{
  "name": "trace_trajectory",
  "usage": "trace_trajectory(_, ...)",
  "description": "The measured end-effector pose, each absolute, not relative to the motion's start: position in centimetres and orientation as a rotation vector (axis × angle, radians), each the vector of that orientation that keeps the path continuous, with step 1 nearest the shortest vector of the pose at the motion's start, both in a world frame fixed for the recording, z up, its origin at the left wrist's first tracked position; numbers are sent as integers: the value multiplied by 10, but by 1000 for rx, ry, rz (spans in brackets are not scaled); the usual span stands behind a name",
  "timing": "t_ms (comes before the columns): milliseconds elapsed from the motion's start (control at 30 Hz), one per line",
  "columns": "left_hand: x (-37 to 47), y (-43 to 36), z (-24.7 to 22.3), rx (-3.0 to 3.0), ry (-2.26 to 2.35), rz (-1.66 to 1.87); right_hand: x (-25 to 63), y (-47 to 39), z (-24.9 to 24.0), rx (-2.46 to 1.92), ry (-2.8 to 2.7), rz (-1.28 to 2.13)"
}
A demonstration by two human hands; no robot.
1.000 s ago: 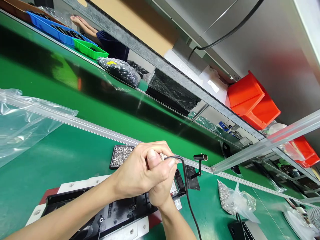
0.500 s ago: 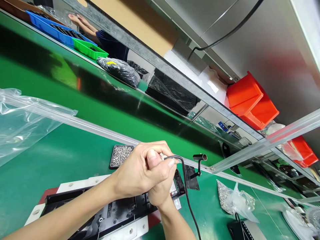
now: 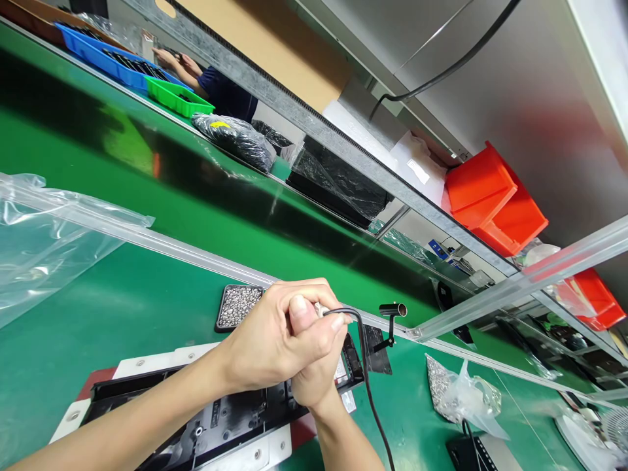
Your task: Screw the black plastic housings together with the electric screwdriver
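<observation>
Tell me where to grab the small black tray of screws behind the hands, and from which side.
Grip the black screw tray by its raised rim on the left short edge, coming from the left over bare green mat. It lies flat and heaped with loose screws, so keep it level. The left hand and right hand, clasped on the corded tool, block its right side.

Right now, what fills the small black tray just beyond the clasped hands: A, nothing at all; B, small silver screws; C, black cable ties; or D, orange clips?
B: the small black tray beyond the left hand is heaped with small silver screws.
</observation>
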State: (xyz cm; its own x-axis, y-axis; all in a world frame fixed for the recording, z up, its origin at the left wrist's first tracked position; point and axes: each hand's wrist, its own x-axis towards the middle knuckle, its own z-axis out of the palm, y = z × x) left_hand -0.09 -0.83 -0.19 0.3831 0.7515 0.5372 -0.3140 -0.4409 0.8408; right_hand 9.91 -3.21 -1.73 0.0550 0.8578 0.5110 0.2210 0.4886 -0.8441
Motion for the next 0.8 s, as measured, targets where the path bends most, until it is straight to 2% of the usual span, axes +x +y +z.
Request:
trace_trajectory(133,0,-8,-1,1604,400,1282,98,-32,-17,-900,-1469,681)
trace_trajectory(800,0,-8,-1,1601,393,1289,97,-32,-15,-968,-1526,631)
